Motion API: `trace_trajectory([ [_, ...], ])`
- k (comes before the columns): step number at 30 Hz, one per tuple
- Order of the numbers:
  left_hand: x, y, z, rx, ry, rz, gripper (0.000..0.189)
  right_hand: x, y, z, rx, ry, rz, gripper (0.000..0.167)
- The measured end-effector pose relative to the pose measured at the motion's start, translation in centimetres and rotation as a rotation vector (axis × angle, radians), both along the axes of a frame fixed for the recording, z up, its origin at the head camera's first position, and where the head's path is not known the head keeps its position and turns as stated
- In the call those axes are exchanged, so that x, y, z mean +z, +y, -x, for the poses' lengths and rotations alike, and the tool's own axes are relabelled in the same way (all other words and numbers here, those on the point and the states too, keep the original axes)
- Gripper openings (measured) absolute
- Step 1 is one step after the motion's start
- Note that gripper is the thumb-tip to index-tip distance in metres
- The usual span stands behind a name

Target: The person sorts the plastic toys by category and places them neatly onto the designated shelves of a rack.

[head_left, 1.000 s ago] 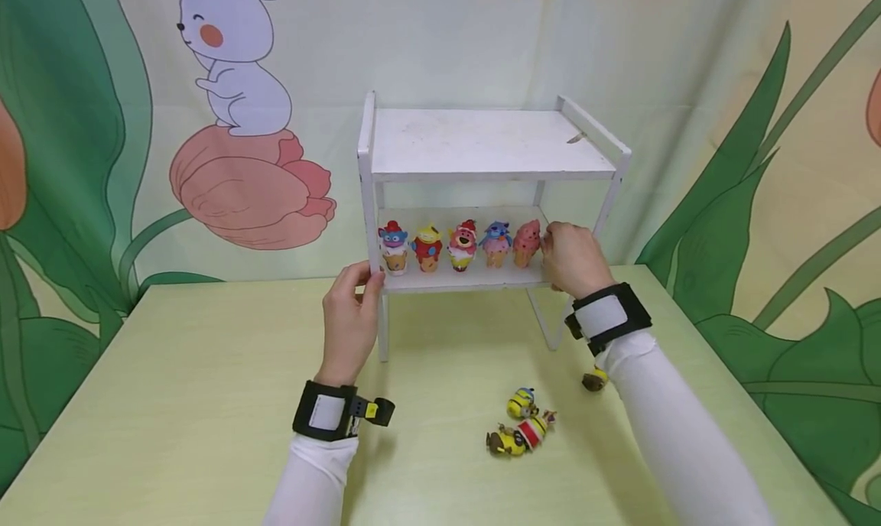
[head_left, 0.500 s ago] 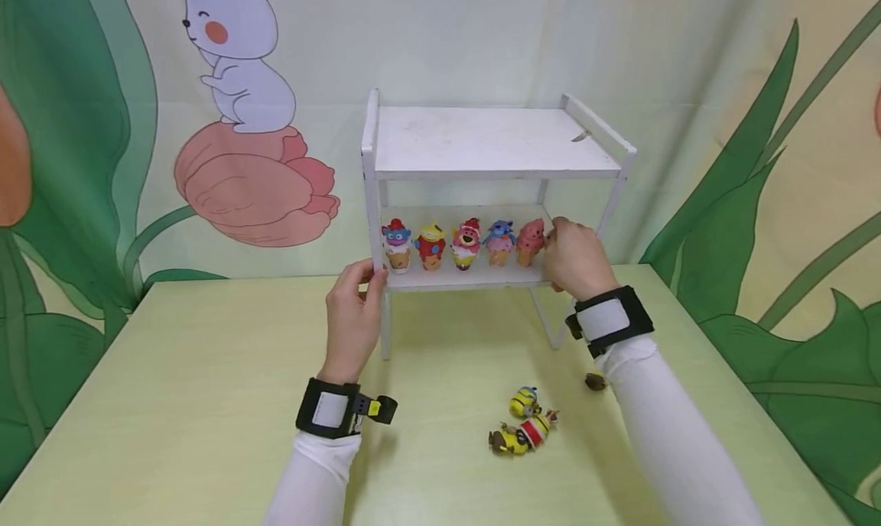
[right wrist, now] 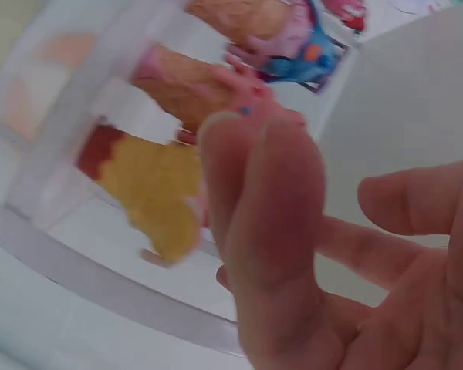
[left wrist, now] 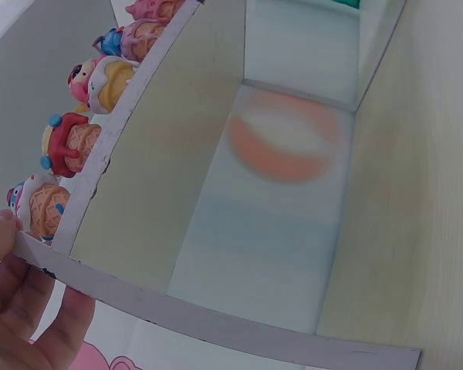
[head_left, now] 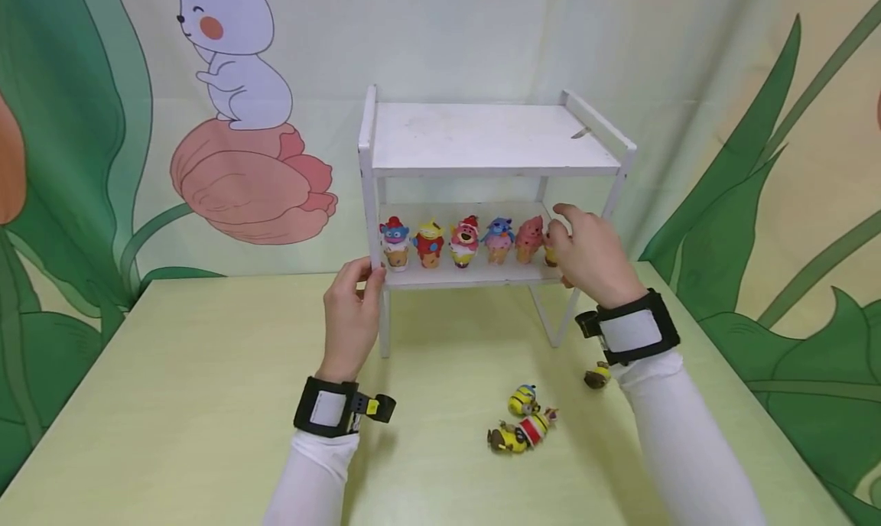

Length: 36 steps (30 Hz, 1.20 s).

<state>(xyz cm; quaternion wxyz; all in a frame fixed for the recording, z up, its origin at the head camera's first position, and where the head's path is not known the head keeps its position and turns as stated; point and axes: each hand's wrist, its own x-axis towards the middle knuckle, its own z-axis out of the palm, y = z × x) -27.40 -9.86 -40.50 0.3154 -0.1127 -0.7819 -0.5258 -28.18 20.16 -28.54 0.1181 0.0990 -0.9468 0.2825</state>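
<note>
My left hand [head_left: 349, 319] grips the left front post of a small white two-tier shelf [head_left: 475, 140], thumb in front; the left wrist view shows its fingers [left wrist: 65, 327] curled round the frame. A row of ice-cream-cone character figurines stands on the lower tier, among them a blue one with a red top [head_left: 395, 243], a red-and-yellow one [head_left: 428, 245] and a pink swirl [head_left: 529, 240]. At the right end, my right hand [head_left: 595, 258] is beside a figurine with a yellow cone [right wrist: 150, 185], partly hidden behind it. Thumb and fingers are apart, holding nothing.
Yellow minion-like figurines lie on the table in front of the shelf: a blue-topped one [head_left: 523, 400], one in red and white [head_left: 533, 430] and a brown-and-yellow one [head_left: 505, 439]. Another [head_left: 597, 375] lies near the right forearm. A printed cloth backdrop [head_left: 468, 44] hangs behind.
My right hand has let go at the right end of the row and drawn back slightly to the right, its fingers parting. The last figurine now partly shows. My left hand stays on the post.
</note>
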Motion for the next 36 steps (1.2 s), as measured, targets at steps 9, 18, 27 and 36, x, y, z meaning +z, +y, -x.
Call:
trace_trajectory([
  [9, -0.1, -0.1, -0.1, 0.004, 0.002, 0.009, 0.027, 1.2, 0.1, -3.0, 0.01, 0.108, 0.029, 0.045],
  [18, -0.2, -0.1, -0.1, 0.004, -0.002, 0.007, 0.028, 0.6, 1.0, -5.4, 0.001, 0.169, 0.09, 0.039],
  [27, -0.3, 0.1, -0.1, -0.001, -0.012, 0.003, 0.026, -1.2, 2.5, -6.1, -0.028, 0.129, 0.15, 0.039],
  [36, -0.1, 0.0, -0.1, 0.003, -0.006, 0.004, 0.027, -2.4, 2.7, -6.5, 0.015, 0.125, 0.076, 0.034],
])
